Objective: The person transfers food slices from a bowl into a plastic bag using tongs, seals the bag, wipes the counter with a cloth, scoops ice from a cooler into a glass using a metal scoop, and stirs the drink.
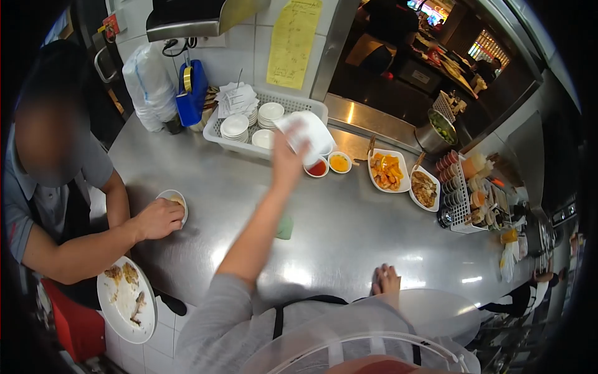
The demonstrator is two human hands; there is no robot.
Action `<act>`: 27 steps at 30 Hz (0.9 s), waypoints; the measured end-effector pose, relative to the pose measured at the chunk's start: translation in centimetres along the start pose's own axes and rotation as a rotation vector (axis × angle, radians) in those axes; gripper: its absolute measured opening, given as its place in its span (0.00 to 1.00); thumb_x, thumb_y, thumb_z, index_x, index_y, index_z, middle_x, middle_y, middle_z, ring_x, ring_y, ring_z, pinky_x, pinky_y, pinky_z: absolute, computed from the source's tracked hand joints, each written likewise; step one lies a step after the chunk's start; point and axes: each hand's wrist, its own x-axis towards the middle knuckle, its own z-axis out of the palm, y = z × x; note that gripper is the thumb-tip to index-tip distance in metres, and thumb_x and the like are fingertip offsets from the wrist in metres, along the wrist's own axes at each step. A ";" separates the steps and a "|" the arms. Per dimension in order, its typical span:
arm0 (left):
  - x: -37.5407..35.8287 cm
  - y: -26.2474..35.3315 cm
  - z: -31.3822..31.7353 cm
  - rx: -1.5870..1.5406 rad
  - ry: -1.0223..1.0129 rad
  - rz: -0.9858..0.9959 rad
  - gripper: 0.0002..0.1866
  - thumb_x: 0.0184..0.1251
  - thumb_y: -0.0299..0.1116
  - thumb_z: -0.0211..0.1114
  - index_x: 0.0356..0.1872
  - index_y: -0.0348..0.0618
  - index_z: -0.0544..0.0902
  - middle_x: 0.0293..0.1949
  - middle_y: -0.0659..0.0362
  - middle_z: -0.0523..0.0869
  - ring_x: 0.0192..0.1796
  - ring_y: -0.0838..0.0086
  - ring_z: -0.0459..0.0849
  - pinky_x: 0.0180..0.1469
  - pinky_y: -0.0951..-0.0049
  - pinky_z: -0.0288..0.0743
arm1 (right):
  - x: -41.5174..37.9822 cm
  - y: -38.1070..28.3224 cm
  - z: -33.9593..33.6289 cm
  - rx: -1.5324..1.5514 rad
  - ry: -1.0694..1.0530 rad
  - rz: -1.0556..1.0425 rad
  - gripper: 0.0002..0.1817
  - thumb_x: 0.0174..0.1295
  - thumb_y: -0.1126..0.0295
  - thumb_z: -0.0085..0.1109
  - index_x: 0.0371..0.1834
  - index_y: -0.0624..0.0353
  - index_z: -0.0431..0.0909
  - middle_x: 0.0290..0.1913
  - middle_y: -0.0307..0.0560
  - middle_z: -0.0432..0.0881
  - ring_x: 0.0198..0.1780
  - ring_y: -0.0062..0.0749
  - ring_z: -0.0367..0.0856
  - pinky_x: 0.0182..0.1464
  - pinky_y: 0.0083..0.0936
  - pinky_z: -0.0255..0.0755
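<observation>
My left hand [291,153] is stretched out over the front edge of a grey plastic basket [218,132], blurred by motion. A white dish [313,134] is in its fingers. Just beyond that hand sit a small bowl of red sauce [317,167] and one of yellow sauce [339,163]. Stacks of small white saucers [235,126] and paper slips [237,100] fill the basket. My right hand [387,282] rests on the near edge of the steel counter [349,249], fingers apart and nothing in them.
At the left a co-worker [50,149] touches a small white bowl [174,201] and holds a plate of food scraps [126,305]. Two food dishes [389,171] [425,189] stand at the back, beside a rack [460,196] of sauces. A green cloth [284,227] lies mid-counter.
</observation>
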 end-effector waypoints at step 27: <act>24.6 -9.5 -12.6 1.090 0.077 0.315 0.13 0.60 0.39 0.56 0.32 0.39 0.79 0.32 0.46 0.80 0.38 0.51 0.77 0.40 0.58 0.71 | 0.5 -2.9 0.0 0.068 0.054 0.133 0.22 0.53 0.66 0.55 0.53 0.52 0.69 0.61 0.45 0.63 0.67 0.43 0.52 0.66 0.49 0.36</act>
